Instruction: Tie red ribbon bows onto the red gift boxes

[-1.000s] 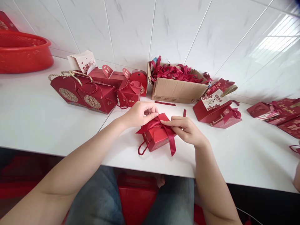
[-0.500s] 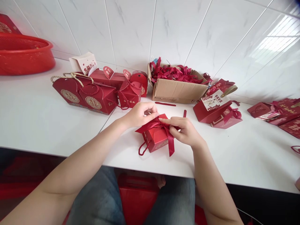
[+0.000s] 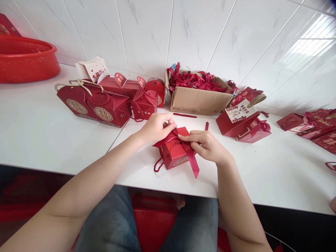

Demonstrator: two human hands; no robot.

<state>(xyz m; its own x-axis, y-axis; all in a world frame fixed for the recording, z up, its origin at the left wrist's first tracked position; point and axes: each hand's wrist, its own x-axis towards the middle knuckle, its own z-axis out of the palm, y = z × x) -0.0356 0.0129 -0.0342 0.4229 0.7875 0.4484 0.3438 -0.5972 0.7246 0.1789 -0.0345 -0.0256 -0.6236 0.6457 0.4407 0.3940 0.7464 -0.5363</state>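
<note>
A small red gift box [image 3: 176, 150] with a twisted red cord handle sits on the white table before me. Across its top lies a dark red ribbon [image 3: 193, 161], partly looped, one tail hanging over the front right side. My left hand [image 3: 159, 128] pinches the ribbon at the back left of the box top. From the right, my right hand [image 3: 206, 144] has its index finger on the ribbon's middle, the other fingers curled around the ribbon's right part.
Behind the box stands a cardboard box [image 3: 199, 99] full of red ribbons. Red gift boxes [image 3: 105, 108] stand at the left, more [image 3: 236, 122] at the right. A red plastic basket [image 3: 28, 63] is far left. Two thin red strips [image 3: 185, 115] lie behind the hands.
The ribbon's front tail has swung slightly to the right and lower. My left hand has lifted the ribbon a little at the back. The view has shifted slightly.
</note>
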